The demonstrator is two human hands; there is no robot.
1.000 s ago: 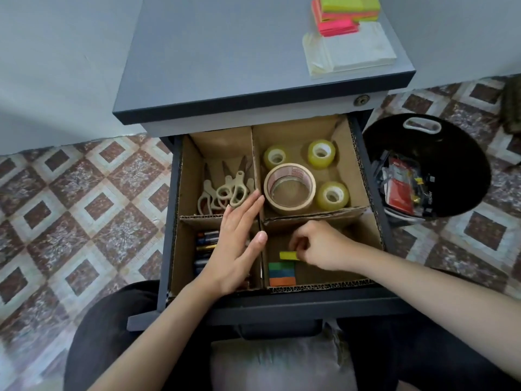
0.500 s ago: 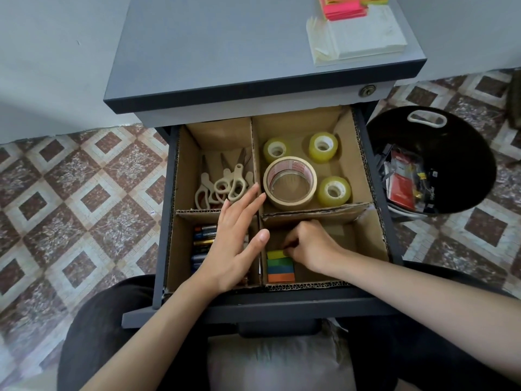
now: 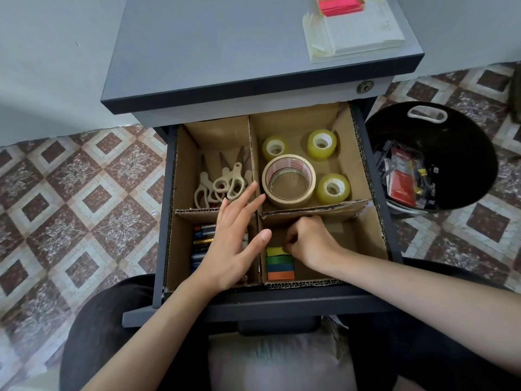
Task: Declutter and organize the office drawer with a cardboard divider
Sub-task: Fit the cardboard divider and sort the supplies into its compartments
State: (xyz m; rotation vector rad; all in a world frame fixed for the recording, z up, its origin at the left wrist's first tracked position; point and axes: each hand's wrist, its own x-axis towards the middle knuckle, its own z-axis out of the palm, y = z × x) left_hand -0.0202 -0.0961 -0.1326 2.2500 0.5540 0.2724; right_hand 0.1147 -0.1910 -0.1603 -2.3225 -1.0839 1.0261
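Left hand (image 3: pixel 231 246) flat, fingers spread, atop cardboard divider (image 3: pixel 324 213); right hand (image 3: pixel 311 244) in pinch on yellow tab (image 3: pixel 274 252)

The drawer (image 3: pixel 282 306) stood open. A brown cardboard divider (image 3: pixel 310 211) split it in four: scissors (image 3: pixel 225 182) far-left, tape rolls (image 3: pixel 289 180) far-right, batteries (image 3: pixel 203 238) near-left, sticky notes (image 3: pixel 280 266) near-right.

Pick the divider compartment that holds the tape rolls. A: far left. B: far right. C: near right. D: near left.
B: the large tape roll and three small yellow rolls lie in the far right compartment, while the scissors fill the far left one.
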